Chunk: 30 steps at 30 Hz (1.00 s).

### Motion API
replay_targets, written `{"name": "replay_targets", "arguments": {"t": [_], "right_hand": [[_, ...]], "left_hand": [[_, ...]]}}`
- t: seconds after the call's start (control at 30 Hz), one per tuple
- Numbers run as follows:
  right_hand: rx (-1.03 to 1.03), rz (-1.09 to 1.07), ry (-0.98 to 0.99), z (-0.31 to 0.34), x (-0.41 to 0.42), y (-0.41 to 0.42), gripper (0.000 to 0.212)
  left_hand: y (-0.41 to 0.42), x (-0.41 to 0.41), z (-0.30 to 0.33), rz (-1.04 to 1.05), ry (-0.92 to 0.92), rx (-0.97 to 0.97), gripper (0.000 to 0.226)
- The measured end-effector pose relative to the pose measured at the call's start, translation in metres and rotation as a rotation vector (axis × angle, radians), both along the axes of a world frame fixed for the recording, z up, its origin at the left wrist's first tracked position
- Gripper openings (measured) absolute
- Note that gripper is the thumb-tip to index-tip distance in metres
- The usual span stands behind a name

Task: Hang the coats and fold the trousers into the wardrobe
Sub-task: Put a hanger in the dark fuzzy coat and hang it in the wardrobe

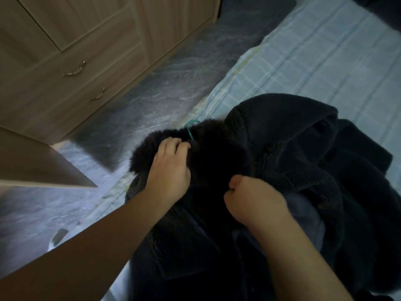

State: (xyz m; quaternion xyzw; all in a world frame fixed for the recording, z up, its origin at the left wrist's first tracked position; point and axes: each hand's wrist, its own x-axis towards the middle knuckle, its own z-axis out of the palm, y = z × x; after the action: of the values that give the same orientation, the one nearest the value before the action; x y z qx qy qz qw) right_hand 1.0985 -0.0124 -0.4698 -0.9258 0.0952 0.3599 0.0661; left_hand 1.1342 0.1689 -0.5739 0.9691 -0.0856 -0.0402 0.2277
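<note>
Bed beside wardrobe: left hand and right hand, fingers closed on coat, fitting green hanger; next, lift to the rail.

Dim, soft room light leaves the dark coat nearly detailless, the floor glares palely, and wide-angle edges bend and blur.
</note>
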Motion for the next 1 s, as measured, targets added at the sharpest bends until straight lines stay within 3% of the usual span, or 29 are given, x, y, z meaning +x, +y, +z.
{"name": "replay_targets", "arguments": {"t": [0.07, 0.17, 0.23, 0.33, 0.47, 0.57, 0.73, 0.83, 0.9, 1.0], "right_hand": [[0.011, 0.071, -0.193, 0.026, 0.026, 0.005, 0.013], [0.443, 0.048, -0.562, 0.017, 0.072, 0.032, 0.016], [0.619, 0.056, -0.524, -0.026, 0.098, 0.046, 0.029], [0.426, 0.125, -0.303, -0.097, 0.119, 0.043, 0.033], [0.125, 0.116, -0.254, -0.137, 0.107, 0.014, 0.043], [-0.001, 0.169, -0.200, -0.143, 0.097, 0.009, 0.052], [-0.191, 0.302, -0.167, -0.148, 0.098, 0.019, 0.045], [-0.225, 0.326, -0.137, -0.148, 0.095, 0.024, 0.042], [-0.187, 0.279, -0.222, -0.146, 0.090, 0.021, 0.034], [-0.084, 0.209, -0.529, -0.134, 0.075, 0.016, 0.013]], "left_hand": [[0.007, 0.017, 0.004, 0.088, -0.060, 0.030, 0.056], [0.016, 0.037, 0.000, 0.256, -0.046, 0.134, 0.049], [0.022, 0.048, -0.012, 0.346, 0.151, 0.199, 0.049], [0.028, 0.053, -0.037, 0.356, 0.461, 0.098, 0.047], [0.012, 0.027, -0.050, 0.086, 0.339, -0.110, 0.038], [0.001, 0.018, -0.051, 0.020, 0.448, -0.162, 0.030], [-0.007, 0.028, -0.054, 0.060, 0.552, -0.023, 0.068], [-0.012, 0.028, -0.053, 0.062, 0.624, 0.216, 0.078], [-0.012, 0.025, -0.053, 0.059, 0.599, 0.328, 0.073], [-0.006, 0.023, -0.051, 0.069, 0.477, 0.140, 0.065]]}}
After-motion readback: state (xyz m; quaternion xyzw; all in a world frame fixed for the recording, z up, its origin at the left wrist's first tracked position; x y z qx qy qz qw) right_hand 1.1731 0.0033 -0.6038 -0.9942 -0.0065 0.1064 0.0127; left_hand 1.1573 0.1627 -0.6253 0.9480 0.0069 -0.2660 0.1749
